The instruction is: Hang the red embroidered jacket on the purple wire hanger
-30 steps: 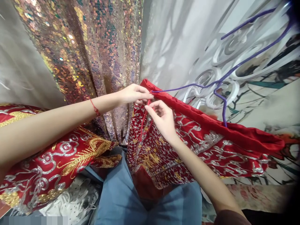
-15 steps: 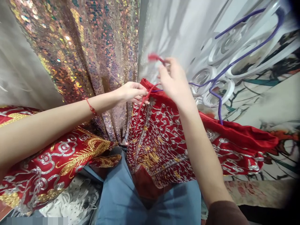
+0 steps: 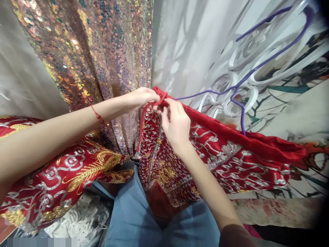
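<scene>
A red embroidered skirt hangs across a purple hanger, its plain red waistband running from upper left to lower right. At the waistband's left end, my left hand pinches a red cord, which loops over the fingers and trails down the skirt's left edge. My right hand touches the same spot from the right, thumb and fingers pressed together on the cord. The fingertips of both hands nearly meet and partly cover the loop.
Behind the hands hang a sequined curtain and white drapery. Another red and gold embroidered cloth lies under my left forearm. White curled metalwork stands at right. Blue-clad legs show below.
My right hand has come down and left from above the waistband to beside my left hand. The cord's raised tasselled end is no longer visible, and a loop now sits at the fingers.
</scene>
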Motion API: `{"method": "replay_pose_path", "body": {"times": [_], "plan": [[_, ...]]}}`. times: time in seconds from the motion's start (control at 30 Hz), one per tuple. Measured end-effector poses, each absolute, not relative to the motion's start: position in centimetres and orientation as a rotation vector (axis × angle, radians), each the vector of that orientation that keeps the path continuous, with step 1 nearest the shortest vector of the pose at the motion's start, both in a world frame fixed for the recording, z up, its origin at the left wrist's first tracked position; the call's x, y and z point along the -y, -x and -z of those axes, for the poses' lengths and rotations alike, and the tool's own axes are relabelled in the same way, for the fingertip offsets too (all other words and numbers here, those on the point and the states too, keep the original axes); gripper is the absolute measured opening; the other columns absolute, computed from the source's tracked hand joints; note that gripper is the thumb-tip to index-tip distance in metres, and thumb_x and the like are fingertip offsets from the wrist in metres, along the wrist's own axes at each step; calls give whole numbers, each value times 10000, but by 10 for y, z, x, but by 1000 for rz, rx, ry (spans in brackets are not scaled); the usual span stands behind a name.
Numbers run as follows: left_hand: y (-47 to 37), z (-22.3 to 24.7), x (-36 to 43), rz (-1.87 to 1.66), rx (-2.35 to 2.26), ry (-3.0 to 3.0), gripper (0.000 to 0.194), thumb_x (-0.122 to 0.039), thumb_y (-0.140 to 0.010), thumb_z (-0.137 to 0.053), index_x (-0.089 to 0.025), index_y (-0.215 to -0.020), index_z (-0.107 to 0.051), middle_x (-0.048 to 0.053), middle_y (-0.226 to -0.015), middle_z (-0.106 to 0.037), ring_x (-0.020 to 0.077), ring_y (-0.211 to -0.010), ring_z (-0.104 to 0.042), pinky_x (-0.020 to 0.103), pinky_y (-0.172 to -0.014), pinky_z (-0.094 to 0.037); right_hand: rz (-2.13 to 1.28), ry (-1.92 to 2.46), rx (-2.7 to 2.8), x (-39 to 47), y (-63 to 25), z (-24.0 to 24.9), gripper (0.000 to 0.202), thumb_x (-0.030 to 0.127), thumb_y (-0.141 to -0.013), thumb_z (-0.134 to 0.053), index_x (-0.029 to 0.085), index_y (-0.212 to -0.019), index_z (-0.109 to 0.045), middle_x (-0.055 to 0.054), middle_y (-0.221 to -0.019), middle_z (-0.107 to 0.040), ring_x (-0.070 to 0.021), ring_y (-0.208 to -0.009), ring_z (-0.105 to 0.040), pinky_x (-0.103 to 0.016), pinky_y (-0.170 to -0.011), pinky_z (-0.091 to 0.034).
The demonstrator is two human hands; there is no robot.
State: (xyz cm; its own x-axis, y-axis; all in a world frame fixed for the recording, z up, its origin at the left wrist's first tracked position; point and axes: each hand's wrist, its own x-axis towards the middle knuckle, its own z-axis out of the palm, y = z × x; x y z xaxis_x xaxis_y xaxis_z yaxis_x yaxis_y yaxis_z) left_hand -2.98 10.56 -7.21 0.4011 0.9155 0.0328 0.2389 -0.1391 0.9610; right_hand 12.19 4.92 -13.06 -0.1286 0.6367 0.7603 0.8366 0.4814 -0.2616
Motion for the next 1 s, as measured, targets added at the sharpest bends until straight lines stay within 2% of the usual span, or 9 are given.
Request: {"method": "replay_pose_path", "body": {"times": [0.17, 0.37, 0.57, 0.7, 0.87, 1.0], "plan": [[28, 65, -100, -766, -1002, -1703, 178, -137, -797, -542, -126, -619, -551, 19, -568, -500, 82, -558, -539, 218, -551, -330, 312, 1266, 1848, -65, -125, 130, 275, 286, -967, -459, 189, -1146, -644, -65, -981, -632, -155, -785, -610, -305, -678, -497], [24, 70, -98, -782, -1022, -1660, 145, -186, -779, -542, -156, -641, -513, 5, -545, -482, 69, -488, -490, 216, -478, -253, 273, 1260, 1780, -70, -122, 136, 338, 263, -978, -420, 214, -1270, -583, -77, -1038, -635, -165, -836, -622, -304, -700, -501], [20, 72, -94, -914, -1045, -1580, 113, -166, -751, -545, -162, -646, -503, 12, -549, -507, 75, -472, -480, 224, -453, -249, 219, 1200, 1714, -71, -119, 139, 277, 293, -971, -431, 218, -1075, -677, -77, -953, -633, -163, -795, -594, -317, -699, -466], [20, 72, -93, -1021, -1058, -1536, 86, -147, -798, -528, -162, -717, -505, 2, -575, -542, 65, -482, -470, 211, -472, -273, 122, 1136, 1657, -66, -117, 137, 230, 295, -947, -451, 206, -1016, -651, -64, -919, -588, -156, -771, -563, -324, -687, -470], [20, 72, -94, -1018, -1045, -1530, 71, -164, -857, -562, -152, -792, -537, 14, -650, -590, 52, -512, -450, 226, -533, -299, 118, 1057, 1721, -62, -115, 137, 66, 255, -840, -557, 197, -825, -586, -76, -957, -510, -191, -898, -551, -371, -791, -503], [21, 69, -94, -953, -1034, -1580, 104, -220, -854, -613, -137, -797, -589, 7, -661, -561, 42, -515, -400, 231, -544, -266, 104, 1023, 1715, -65, -120, 138, 97, 253, -896, -492, 195, -886, -568, -76, -933, -561, -188, -879, -554, -382, -821, -486]]}}
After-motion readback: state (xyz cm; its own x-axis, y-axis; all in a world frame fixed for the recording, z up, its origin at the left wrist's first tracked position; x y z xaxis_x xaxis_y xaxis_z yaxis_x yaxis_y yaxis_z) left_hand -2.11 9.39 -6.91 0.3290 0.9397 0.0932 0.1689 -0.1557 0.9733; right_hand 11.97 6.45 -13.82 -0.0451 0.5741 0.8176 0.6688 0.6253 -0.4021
